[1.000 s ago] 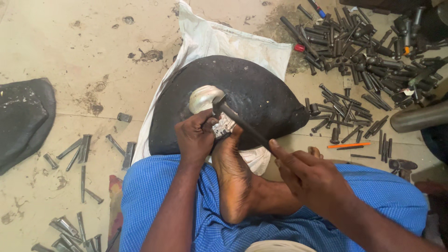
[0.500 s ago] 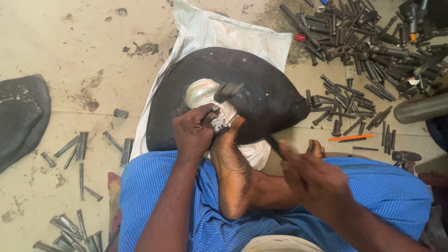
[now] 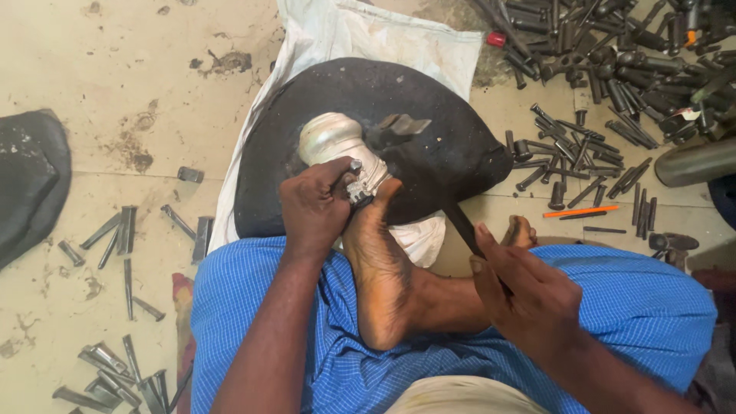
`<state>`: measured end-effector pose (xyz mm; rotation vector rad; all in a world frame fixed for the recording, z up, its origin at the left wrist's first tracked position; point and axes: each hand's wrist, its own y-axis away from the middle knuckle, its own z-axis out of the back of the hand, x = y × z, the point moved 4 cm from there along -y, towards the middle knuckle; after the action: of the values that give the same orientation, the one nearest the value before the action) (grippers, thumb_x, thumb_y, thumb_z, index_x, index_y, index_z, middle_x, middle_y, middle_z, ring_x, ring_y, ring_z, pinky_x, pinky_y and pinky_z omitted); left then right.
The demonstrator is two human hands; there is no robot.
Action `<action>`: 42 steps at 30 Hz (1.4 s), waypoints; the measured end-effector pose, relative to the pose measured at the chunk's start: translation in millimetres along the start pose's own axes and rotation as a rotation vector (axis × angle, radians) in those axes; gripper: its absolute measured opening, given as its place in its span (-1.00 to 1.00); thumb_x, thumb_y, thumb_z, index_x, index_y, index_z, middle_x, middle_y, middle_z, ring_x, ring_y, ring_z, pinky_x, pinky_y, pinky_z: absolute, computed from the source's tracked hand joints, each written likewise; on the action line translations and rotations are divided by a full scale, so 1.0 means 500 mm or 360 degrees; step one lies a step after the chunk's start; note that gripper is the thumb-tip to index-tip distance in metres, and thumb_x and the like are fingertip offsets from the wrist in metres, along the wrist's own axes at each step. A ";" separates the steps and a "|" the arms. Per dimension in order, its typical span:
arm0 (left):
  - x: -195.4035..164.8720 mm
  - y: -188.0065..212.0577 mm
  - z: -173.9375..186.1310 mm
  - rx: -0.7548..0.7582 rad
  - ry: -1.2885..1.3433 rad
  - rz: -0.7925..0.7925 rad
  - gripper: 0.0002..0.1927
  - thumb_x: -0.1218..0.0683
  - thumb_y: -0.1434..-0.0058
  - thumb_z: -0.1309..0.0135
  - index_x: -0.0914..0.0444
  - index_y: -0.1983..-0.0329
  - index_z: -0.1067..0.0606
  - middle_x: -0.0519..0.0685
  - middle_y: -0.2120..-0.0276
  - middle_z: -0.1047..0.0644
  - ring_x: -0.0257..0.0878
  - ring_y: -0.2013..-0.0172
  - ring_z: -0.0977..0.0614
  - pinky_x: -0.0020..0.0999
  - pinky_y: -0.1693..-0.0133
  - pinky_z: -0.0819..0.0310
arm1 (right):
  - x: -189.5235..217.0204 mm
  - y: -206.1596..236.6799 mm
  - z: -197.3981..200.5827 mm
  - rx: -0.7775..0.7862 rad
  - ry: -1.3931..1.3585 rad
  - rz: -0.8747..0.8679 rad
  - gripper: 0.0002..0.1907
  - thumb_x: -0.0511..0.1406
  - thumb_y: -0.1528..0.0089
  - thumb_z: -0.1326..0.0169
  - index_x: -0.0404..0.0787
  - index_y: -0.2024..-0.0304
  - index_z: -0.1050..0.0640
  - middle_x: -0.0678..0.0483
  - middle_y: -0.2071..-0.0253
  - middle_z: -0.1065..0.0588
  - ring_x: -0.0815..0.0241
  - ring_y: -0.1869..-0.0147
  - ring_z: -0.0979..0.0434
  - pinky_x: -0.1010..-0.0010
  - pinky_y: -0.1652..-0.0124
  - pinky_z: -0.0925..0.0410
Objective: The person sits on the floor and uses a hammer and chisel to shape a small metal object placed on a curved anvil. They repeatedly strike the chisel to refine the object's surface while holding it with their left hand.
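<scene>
Pinching one thin steel punch (image 3: 346, 175) upright, the left hand (image 3: 314, 205) presses its tip onto one silver vessel (image 3: 337, 146) lying on one black pitch-covered block (image 3: 429, 153), braced by one bare foot (image 3: 379, 261). The right hand (image 3: 529, 295) is wrapped tight around one dark-handled hammer (image 3: 429, 165).

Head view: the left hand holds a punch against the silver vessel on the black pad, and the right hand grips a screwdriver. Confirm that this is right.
Not quite. In the head view the right hand grips a hammer, not a screwdriver. The left hand does hold a punch against the silver vessel on the black pad.
</scene>
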<state>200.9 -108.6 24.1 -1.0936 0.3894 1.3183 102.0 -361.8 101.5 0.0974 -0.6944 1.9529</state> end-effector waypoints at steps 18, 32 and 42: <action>-0.026 -0.006 0.006 0.0014 -0.0048 -0.0195 -0.75 0.30 -0.13 -0.18 0.21 0.13 -0.65 0.09 0.29 -0.67 -0.07 0.25 -0.74 -0.25 0.18 -0.61 | -0.003 0.038 -0.030 -0.0084 -0.0022 -0.0131 -0.66 -0.38 -0.26 -0.22 -0.22 -0.10 -0.60 -0.02 0.33 -0.58 0.21 0.42 -0.57 0.38 0.39 -0.43; -0.052 -0.009 0.017 0.0147 -0.0150 -0.0342 -0.61 0.33 0.07 -0.12 0.24 0.12 -0.63 0.09 0.29 -0.65 -0.02 0.24 -0.71 -0.19 0.16 -0.60 | -0.010 0.071 -0.063 -0.0138 -0.0148 -0.0195 -0.57 -0.43 -0.23 -0.24 -0.24 -0.17 -0.55 -0.05 0.32 -0.58 0.25 0.44 -0.57 0.45 0.44 -0.41; -0.067 -0.008 0.016 0.0182 -0.0236 -0.0378 -0.67 0.34 0.00 -0.15 0.22 0.16 -0.63 0.03 0.39 -0.62 -0.04 0.32 -0.69 -0.18 0.25 -0.56 | -0.019 0.084 -0.082 -0.0085 -0.0250 -0.0213 -0.58 -0.45 -0.24 -0.21 -0.33 -0.18 -0.55 -0.02 0.40 -0.56 0.25 0.47 -0.54 0.45 0.42 -0.40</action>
<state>192.8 -120.6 55.5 -0.9099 0.2144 1.1438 80.4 -362.0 45.9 0.2604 -0.8215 1.8104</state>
